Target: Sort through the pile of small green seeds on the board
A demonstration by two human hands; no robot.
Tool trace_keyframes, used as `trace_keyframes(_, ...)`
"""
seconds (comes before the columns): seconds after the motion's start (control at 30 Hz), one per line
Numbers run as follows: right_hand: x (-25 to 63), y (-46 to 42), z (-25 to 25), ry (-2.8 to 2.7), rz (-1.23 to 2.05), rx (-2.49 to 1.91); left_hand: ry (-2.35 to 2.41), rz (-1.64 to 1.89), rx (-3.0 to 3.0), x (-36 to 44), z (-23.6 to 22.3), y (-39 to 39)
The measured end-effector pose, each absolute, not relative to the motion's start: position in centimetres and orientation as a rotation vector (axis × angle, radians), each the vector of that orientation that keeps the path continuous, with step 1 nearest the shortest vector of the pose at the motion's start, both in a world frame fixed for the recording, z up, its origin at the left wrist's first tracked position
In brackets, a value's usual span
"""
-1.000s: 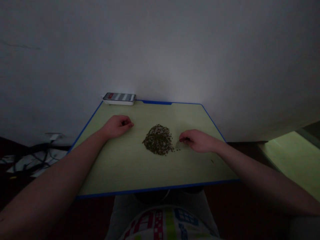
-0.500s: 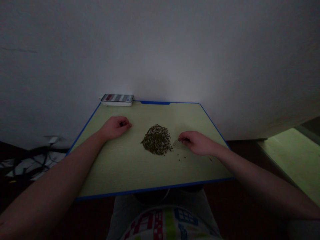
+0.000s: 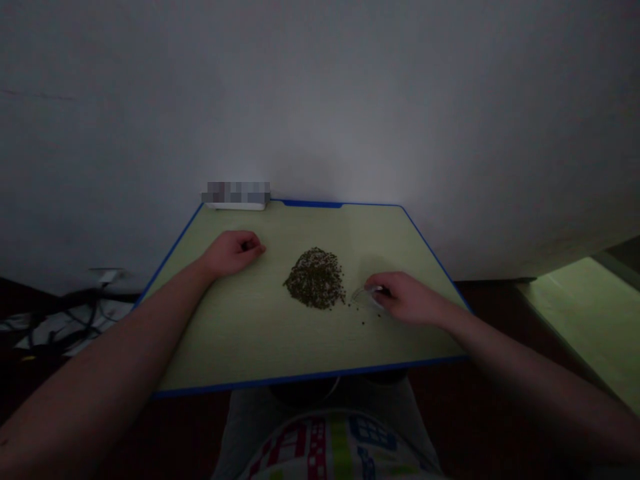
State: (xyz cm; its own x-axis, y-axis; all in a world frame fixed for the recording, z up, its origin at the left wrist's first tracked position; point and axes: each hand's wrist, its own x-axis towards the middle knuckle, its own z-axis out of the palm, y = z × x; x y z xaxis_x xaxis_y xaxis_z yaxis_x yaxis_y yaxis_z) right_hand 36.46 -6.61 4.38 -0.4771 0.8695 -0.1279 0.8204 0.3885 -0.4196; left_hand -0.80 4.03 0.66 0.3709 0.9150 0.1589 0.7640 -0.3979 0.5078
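Note:
A heap of small dark green beans (image 3: 317, 287) lies in the middle of a pale green table with a blue edge (image 3: 250, 347). My right hand (image 3: 406, 298) rests on the table just right of the heap, fingers closed on a small clear object (image 3: 363, 296) that I cannot make out. A few loose beans (image 3: 369, 316) lie beside it. My left hand (image 3: 233, 251) rests curled in a loose fist on the table to the left of the heap, apart from it, with nothing visible in it.
A phone on a white block (image 3: 236, 197) sits at the table's far left corner against the grey wall. Cables (image 3: 55, 320) lie on the floor at the left. Another pale green surface (image 3: 595, 320) stands at the right. The room is dim.
My right hand has slid a little toward me and to the right with the clear object, leaving a few beans behind. The left hand has stayed put.

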Motion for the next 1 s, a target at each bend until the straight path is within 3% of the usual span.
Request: trace_keyframes(1.0, 33.5, -10.6, 4.2, -2.489, 0.63, -1.602, 1.509, 0.582, 2.307, -0.7, 0.7, 4.1)
